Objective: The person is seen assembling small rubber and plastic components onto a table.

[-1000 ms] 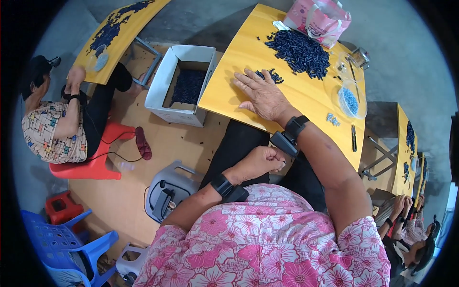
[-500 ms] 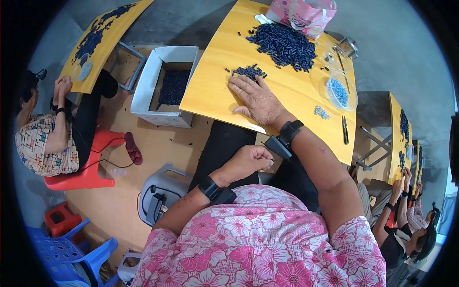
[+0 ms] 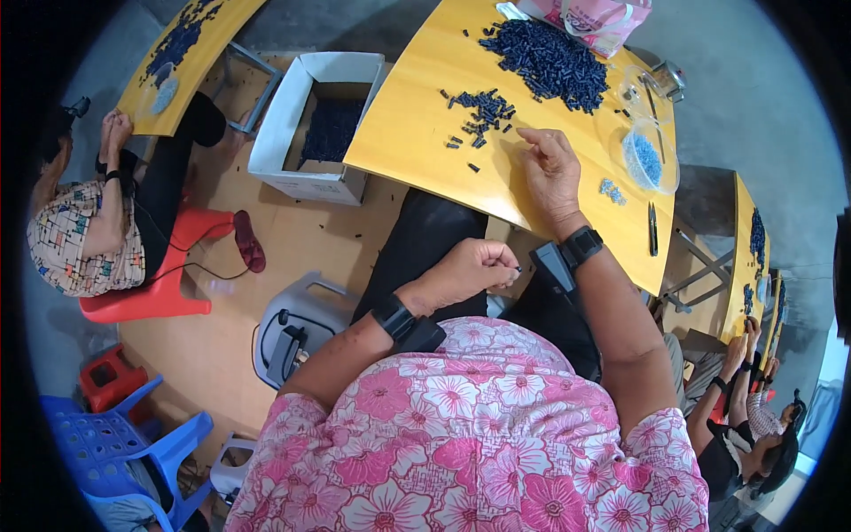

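My left hand [image 3: 474, 269] is held over my lap below the table edge. Its thumb and fingers pinch a small dark tube piece [image 3: 518, 269], only partly visible. Over the yellow table [image 3: 417, 133], my right hand [image 3: 551, 173] is raised with fingers loosely bent and apart, and nothing shows in it. Left of it lies a scattered group of small dark tube pieces [image 3: 483, 113]. Behind that is a large heap of the same pieces [image 3: 551, 69]. To the right stand a clear tub of light blue bits [image 3: 645, 158] and a few loose blue bits [image 3: 612, 191].
A slim black pen-shaped tool [image 3: 652, 229] lies at the table's right side. A pink bag [image 3: 607, 25] and a metal-lidded jar [image 3: 669, 82] stand at the back. A white carton [image 3: 306, 182] with dark pieces is on the left. Other people work at side tables.
My right hand has lifted off the small group of tube pieces and moved right. Those pieces are now more spread out. My left hand keeps its pinch.
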Available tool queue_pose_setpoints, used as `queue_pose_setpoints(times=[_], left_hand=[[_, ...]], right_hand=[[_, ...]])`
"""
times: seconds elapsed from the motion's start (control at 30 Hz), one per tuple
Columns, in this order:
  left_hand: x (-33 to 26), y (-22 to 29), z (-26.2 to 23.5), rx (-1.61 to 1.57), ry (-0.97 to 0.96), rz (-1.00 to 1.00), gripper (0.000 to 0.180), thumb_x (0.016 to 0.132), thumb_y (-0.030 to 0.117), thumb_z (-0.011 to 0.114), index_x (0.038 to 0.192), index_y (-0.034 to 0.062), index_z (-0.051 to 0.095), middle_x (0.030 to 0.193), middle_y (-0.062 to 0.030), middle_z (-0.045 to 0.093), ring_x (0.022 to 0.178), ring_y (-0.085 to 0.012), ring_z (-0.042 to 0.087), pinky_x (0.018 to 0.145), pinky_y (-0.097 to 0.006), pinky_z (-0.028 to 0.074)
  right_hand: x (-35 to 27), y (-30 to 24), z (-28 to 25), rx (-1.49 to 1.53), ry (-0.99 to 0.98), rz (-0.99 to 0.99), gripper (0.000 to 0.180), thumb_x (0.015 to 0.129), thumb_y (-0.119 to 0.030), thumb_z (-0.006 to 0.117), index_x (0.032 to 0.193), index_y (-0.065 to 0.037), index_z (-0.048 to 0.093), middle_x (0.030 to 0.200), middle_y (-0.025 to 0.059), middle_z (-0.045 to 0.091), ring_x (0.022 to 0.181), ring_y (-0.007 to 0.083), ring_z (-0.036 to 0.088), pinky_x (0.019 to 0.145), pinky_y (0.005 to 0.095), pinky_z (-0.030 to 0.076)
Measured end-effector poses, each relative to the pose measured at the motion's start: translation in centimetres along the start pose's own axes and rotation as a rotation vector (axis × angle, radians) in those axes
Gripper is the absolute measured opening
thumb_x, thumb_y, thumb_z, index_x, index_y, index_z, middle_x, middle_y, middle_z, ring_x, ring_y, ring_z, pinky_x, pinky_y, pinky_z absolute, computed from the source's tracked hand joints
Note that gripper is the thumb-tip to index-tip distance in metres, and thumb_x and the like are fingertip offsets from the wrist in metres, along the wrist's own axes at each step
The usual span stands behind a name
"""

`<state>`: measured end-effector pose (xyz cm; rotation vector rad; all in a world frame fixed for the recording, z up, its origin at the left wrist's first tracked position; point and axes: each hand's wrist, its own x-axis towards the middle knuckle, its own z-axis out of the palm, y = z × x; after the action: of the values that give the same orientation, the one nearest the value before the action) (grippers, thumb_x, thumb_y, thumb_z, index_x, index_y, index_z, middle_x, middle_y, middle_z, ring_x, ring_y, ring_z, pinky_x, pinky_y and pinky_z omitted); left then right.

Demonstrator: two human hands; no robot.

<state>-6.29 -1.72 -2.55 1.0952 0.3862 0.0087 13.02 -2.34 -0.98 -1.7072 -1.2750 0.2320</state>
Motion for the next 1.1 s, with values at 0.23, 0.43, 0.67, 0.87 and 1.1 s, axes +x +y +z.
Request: queue_pose_setpoints(times=[0.23, 0.43, 0.67, 0.87, 1.1], left_hand=[[0.1, -0.4, -0.1, 0.058, 0.004, 0.036, 0.007, 0.085, 0.007, 0.06, 0.086, -0.0001, 0.06, 0.077, 0.0001, 0.06, 0.073, -0.0057, 0.055, 0.069, -0.022, 0.046], [-0.1, 0.2, -0.1, 0.14, -0.004, 0.04, 0.007, 0.084, 0.006, 0.061, 0.083, -0.0002, 0.061, 0.075, 0.0021, 0.059, 0.072, -0.0039, 0.052, 0.067, -0.022, 0.044], [-0.1, 0.0, -0.1, 0.165, -0.018, 0.078, 0.014, 0.084, 0.006, 0.062, 0.095, -0.0023, 0.064, 0.083, -0.0011, 0.064, 0.081, -0.0069, 0.055, 0.075, -0.024, 0.045], [0.3, -0.5, 0.2, 0.329, 0.062, 0.164, 0.018, 0.075, 0.009, 0.071, 0.089, -0.0012, 0.065, 0.077, -0.0049, 0.065, 0.07, -0.0098, 0.056, 0.067, -0.029, 0.047], [0.1, -0.4, -0.2, 0.302, 0.051, 0.152, 0.018, 0.074, 0.011, 0.071, 0.086, -0.0016, 0.066, 0.073, -0.0095, 0.065, 0.068, -0.014, 0.059, 0.066, -0.03, 0.047]], right_hand=[[-0.3, -1.8, 1.8, -0.051, -0.351, -0.292, 0.031, 0.078, -0.007, 0.071, 0.108, -0.008, 0.066, 0.093, 0.0067, 0.058, 0.078, 0.0185, 0.058, 0.07, 0.0262, 0.048], [-0.3, -0.7, 2.6, -0.138, -0.362, -0.333, 0.024, 0.077, -0.005, 0.071, 0.1, -0.009, 0.069, 0.094, 0.0075, 0.063, 0.082, 0.0236, 0.063, 0.072, 0.0308, 0.051], [0.7, -4.7, 2.6, -0.162, -0.385, -0.483, 0.029, 0.079, -0.013, 0.066, 0.108, -0.012, 0.064, 0.111, 0.0045, 0.061, 0.097, 0.0275, 0.059, 0.082, 0.0359, 0.05], [0.7, -3.5, 5.3, -0.323, -0.683, -0.791, 0.046, 0.083, -0.018, 0.062, 0.127, -0.009, 0.054, 0.133, 0.0031, 0.05, 0.121, 0.025, 0.046, 0.099, 0.0364, 0.039], [0.2, -3.2, 4.2, -0.33, -0.683, -0.798, 0.049, 0.081, -0.016, 0.064, 0.128, -0.005, 0.053, 0.134, 0.0057, 0.049, 0.12, 0.026, 0.046, 0.1, 0.0374, 0.04]])
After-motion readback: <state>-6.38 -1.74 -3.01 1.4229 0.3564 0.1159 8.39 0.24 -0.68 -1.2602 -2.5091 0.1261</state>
